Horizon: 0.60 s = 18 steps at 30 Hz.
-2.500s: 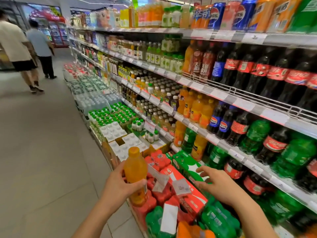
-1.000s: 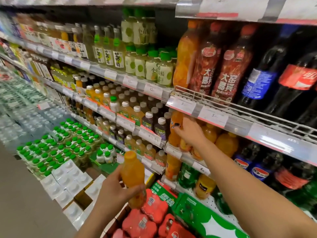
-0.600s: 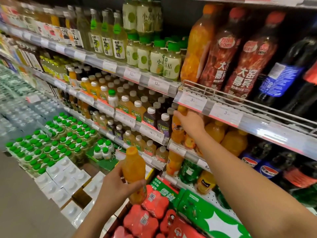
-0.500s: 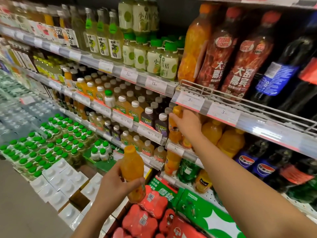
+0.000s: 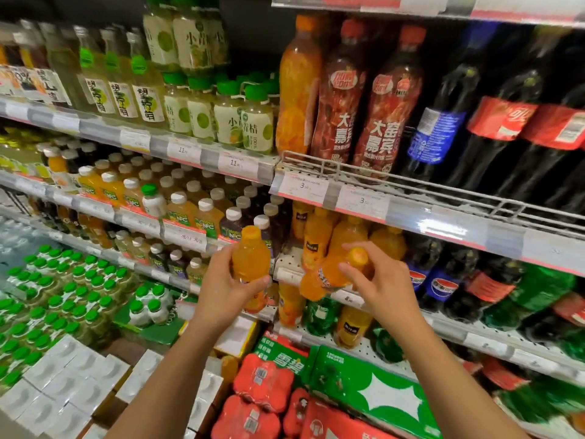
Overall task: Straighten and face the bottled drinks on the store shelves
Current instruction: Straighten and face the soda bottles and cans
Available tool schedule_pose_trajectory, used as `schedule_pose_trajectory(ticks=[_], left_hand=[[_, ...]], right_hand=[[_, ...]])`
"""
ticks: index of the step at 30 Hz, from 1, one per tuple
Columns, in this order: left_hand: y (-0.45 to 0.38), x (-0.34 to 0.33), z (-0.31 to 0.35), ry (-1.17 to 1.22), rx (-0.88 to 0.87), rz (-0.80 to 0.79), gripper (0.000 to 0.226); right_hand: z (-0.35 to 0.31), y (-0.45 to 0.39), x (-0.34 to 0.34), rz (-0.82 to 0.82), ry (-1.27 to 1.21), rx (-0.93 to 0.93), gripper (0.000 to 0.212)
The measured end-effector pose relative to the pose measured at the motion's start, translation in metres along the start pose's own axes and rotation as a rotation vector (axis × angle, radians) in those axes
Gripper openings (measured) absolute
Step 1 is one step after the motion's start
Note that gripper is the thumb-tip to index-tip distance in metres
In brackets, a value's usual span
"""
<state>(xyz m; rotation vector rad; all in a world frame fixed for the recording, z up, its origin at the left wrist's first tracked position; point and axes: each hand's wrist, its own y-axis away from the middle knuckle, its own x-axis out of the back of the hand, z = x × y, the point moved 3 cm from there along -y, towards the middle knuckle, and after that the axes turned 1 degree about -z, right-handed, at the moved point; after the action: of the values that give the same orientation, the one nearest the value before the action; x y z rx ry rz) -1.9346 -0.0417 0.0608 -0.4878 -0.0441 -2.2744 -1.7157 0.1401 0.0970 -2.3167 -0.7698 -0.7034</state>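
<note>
Curled round an upright orange bottle (image 5: 251, 258), the left hand (image 5: 228, 286) holds it; at three o'clock the right hand (image 5: 378, 282) grips a tilted bottle (image 5: 332, 274) by its neck.

One orange bottle (image 5: 250, 258) upright, another orange bottle (image 5: 332, 274) tilted, both off-shelf.

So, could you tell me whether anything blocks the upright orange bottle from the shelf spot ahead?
Yes: the tilted orange bottle in the right hand lies across the shelf front, right of the upright orange bottle.
</note>
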Motion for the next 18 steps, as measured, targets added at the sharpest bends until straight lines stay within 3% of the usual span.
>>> schedule_pose_trajectory(ticks=[18], left_hand=[[-0.103, -0.095, 0.007, -0.198, 0.083, 0.129, 0.071]], right_hand=[[0.05, 0.094, 0.083, 0.116, 0.046, -0.149, 0.017]])
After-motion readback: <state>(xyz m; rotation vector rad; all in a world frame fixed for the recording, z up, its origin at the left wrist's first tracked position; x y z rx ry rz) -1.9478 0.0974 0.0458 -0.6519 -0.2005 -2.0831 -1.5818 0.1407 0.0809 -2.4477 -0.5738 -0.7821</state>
